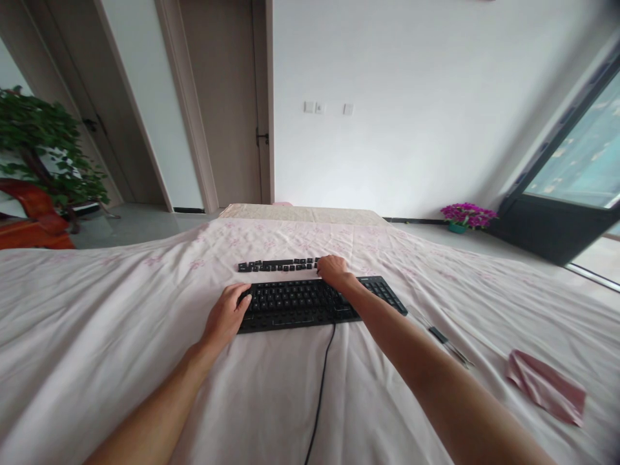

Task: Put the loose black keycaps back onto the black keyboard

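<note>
A black keyboard (290, 297) lies on the bed-like covered surface. Its nearest rows show bare sockets without keycaps, while the rows behind them carry keys. My left hand (228, 311) grips the keyboard's left end, thumb on top. Beyond the keyboard, loose black keycaps (285, 267) are laid out in two rows, with a long space bar (278, 262) among them. At the right end of these rows is my right hand (332, 268), fingers curled and fingertips pinched at a keycap that they mostly hide. My right forearm covers part of the keyboard's right side.
A black cable (321, 384) runs from the keyboard's near edge toward me. To the right lie a slim tool with a black middle (438, 334) and a folded pink cloth (547, 386). The pale floral sheet (271, 400) has creases.
</note>
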A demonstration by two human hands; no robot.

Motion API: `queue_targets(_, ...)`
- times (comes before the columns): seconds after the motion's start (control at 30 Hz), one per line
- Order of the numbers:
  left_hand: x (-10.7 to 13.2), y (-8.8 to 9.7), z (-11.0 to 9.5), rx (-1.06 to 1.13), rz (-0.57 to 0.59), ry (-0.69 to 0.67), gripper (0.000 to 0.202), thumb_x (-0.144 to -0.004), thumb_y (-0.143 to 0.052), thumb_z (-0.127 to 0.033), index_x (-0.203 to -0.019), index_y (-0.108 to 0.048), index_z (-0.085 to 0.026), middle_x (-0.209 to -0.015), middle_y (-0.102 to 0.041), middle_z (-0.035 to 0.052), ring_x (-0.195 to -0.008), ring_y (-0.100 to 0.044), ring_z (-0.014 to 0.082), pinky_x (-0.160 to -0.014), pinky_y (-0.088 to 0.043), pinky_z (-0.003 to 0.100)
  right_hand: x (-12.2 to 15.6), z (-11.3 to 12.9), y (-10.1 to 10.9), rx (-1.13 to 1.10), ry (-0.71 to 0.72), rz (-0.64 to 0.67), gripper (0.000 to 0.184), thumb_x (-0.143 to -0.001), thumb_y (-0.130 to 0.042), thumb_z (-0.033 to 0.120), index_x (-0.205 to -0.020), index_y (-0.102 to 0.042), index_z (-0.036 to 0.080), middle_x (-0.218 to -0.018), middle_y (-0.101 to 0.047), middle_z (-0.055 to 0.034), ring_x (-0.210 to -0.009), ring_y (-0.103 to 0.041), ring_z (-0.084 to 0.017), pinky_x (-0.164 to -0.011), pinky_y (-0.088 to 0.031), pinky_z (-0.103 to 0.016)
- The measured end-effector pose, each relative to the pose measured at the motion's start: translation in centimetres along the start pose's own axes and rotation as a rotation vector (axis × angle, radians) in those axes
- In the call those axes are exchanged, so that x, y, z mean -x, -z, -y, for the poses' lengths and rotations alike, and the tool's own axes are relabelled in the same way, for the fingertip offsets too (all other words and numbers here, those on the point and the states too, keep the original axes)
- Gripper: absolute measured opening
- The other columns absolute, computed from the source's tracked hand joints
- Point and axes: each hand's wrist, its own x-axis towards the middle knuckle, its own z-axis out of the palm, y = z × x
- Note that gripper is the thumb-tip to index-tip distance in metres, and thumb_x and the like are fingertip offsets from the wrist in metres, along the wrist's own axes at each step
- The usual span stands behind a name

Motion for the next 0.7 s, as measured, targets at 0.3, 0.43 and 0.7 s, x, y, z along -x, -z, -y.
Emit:
queue_targets(0.3,0.0,0.0,0.1,-0.007,0.006,0.000,0.035,-0.091,-0.044,-0.035,-0.117,-0.061,-0.020,-0.123,-0.060,0.0080,-0.118,-0.055,0.0217,-0.107,-0.041,0.040,3.1,-2.4,1.1,-0.226,0.044,-0.104,0.026,-0.082,-0.063,0.035,-0.105,-0.073,0.031,-0.102,-0.073,0.0020,-0.098,-0.065,-0.018,-0.077,-0.045,-0.023)
queue_targets(0.43,0.0,0.1,0.0,-0.008,0.002,-0.008,0.034,-0.091,-0.044,-0.035,-0.117,-0.061,-0.021,-0.123,-0.060,0.0078,-0.118,-0.055,0.0218,-0.106,-0.041,0.039,6.8,-5.0,0.8,-0.372,0.090,-0.179,0.023,-0.078,-0.066,0.036,-0.099,-0.075,0.030,-0.098,-0.073,0.0033,-0.091,-0.066,-0.017,-0.076,-0.044,-0.023)
queue_targets(0.7,0.0,0.0,0.2,-0.018,0.005,-0.008,0.035,-0.090,-0.044,-0.035,-0.117,-0.062,-0.020,-0.123,-0.061,0.0077,-0.117,-0.055,0.0224,-0.105,-0.042,0.040,11.3,-6.0,-0.5,-0.264,0.196,-0.222,0.014,-0.080,-0.066,0.030,-0.089,-0.076,0.028,-0.092,-0.072,0.0023,-0.091,-0.064,-0.017,-0.076,-0.043,-0.024)
